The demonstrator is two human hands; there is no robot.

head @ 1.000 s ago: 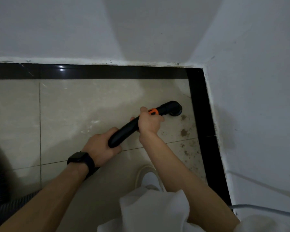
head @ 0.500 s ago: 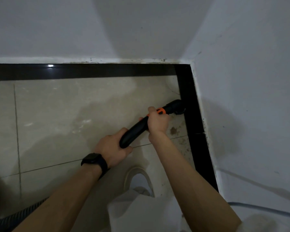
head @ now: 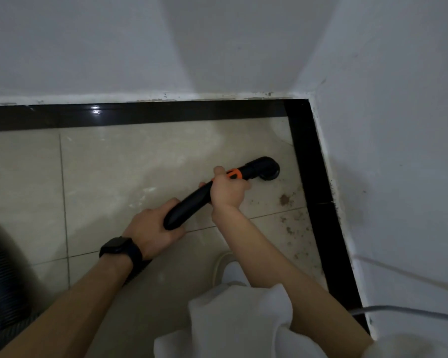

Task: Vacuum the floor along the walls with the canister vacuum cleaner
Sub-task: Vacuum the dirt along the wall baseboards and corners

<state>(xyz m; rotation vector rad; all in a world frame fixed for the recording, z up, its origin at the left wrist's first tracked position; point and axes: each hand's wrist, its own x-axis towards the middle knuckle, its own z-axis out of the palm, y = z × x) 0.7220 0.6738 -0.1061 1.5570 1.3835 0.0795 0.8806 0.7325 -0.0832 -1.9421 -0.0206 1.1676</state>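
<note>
Two white walls fill most of the shot, the back wall [head: 114, 47] and the right wall [head: 398, 125], and they meet in a corner up top right. Below them is the beige tile floor [head: 140, 164], edged along both walls by a glossy black skirting strip [head: 166, 113].

Over on the far left a fat ribbed vacuum hose [head: 0, 267] curves down out of frame, pretty blurry. At the bottom there's a bunch of white clothing [head: 238, 324], with the toe of a light shoe [head: 225, 270] poking out just above it. A thin pale cable [head: 411, 312] runs along the right wall low down.

The black vacuum wand [head: 192, 202] lies at a slant across the middle of the floor. Its bent nozzle end [head: 267, 169] points down at the tile near the corner, just beside the right-hand skirting with a sliver of tile between them. Can't tell if the mouth actually touches the floor.

The left hand [head: 150, 228] is wrapped around the lower end of the wand. The right hand [head: 228, 192] grips it further up, fingers curled round it right behind the orange collar [head: 233, 174]. There's a black watch [head: 119, 248] on the left wrist.

Smallest bit: brown dirt specks [head: 285, 199] scattered on the tile near the right skirting, just below the nozzle.
</note>
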